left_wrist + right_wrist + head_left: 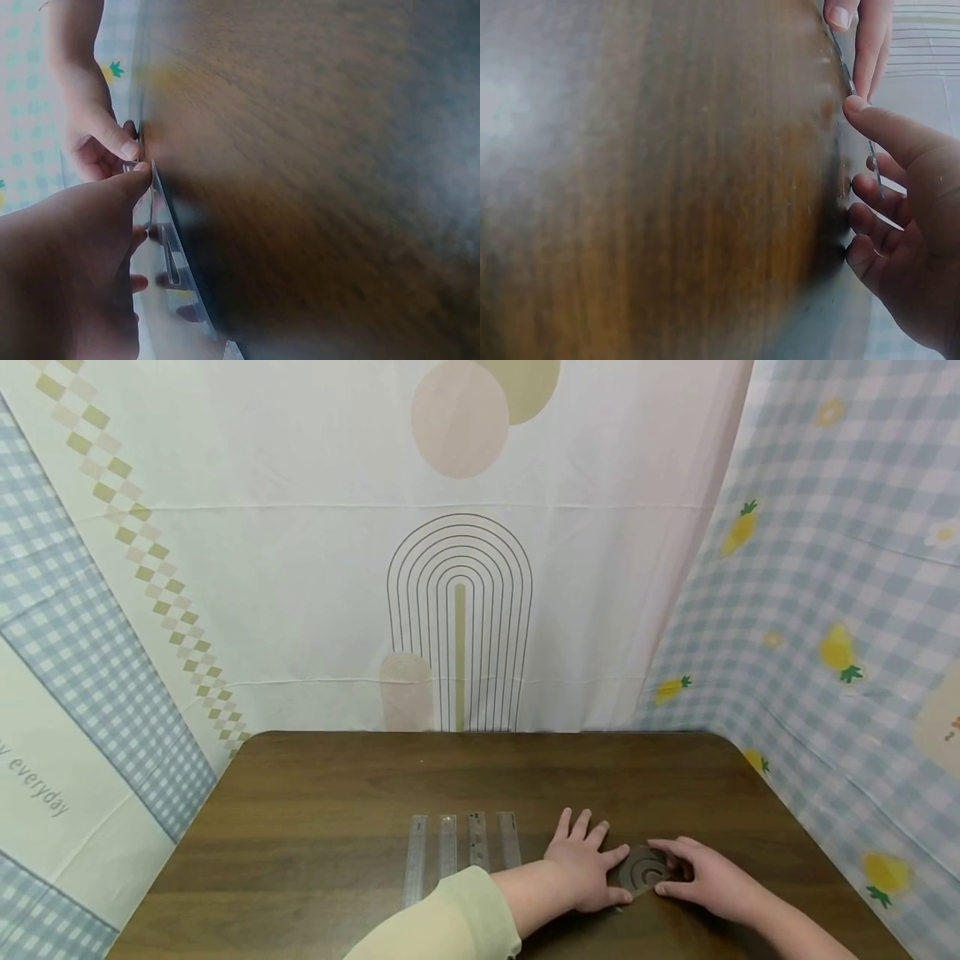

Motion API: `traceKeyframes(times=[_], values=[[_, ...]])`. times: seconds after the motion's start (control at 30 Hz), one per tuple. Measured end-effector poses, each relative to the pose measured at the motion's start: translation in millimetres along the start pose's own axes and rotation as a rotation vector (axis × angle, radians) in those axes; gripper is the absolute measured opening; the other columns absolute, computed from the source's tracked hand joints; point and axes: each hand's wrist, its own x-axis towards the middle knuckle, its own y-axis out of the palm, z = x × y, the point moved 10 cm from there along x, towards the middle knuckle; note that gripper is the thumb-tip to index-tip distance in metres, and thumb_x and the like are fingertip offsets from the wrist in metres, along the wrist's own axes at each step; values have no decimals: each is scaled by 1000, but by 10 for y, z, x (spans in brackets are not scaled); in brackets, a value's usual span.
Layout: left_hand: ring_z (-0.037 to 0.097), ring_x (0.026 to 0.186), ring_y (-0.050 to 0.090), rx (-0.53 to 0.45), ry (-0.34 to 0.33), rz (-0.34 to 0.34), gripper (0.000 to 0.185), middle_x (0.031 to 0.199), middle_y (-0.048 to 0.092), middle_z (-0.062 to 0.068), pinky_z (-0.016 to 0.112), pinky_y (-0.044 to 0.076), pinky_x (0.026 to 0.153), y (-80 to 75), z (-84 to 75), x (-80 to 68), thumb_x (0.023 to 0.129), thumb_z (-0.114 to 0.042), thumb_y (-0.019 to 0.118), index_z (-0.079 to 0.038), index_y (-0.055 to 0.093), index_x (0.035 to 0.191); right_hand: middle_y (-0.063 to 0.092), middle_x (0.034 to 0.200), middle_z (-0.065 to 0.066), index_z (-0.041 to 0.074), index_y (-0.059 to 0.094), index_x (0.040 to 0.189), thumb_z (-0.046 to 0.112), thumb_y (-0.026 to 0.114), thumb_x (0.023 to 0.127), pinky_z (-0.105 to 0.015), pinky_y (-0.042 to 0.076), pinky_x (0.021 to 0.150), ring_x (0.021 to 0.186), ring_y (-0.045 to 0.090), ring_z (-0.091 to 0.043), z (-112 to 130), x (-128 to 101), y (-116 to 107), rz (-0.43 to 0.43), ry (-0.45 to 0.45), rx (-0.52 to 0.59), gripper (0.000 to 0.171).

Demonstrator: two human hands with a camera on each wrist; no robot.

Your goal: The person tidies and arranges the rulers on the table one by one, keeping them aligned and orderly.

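Note:
A clear round protractor [641,870] lies flat on the dark wooden table [337,793], near the front right. My left hand [588,860] rests flat on the table just left of it, fingers spread and straight, thumb against its edge. My right hand [693,870] comes in from the right with curled fingers on top and thumb at the near rim, pinching it. The left wrist view shows the left hand [75,247] with its thumb on the thin clear edge of the protractor [169,244]. The right wrist view shows the right hand [911,225] with thumb and fingers either side of that protractor edge [853,86].
Several clear rulers [461,852] lie side by side, pointing away from me, just left of my left hand. Patterned cloth hangs close behind the table and along both sides. The table's right edge runs close to my right forearm.

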Motion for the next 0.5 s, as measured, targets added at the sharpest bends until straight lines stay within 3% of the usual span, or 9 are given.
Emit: traceKeyframes(times=[0.5], values=[[14,152,-1,11,20,30,67,162,9,-23,48,-2,120,32,-80,58,86,-82,33,-63,9,146,48,87,1,7,58,136,46,72,88,-26,35,57,71,43,-5,-39,-96,-15,-10,-18,-42,63]])
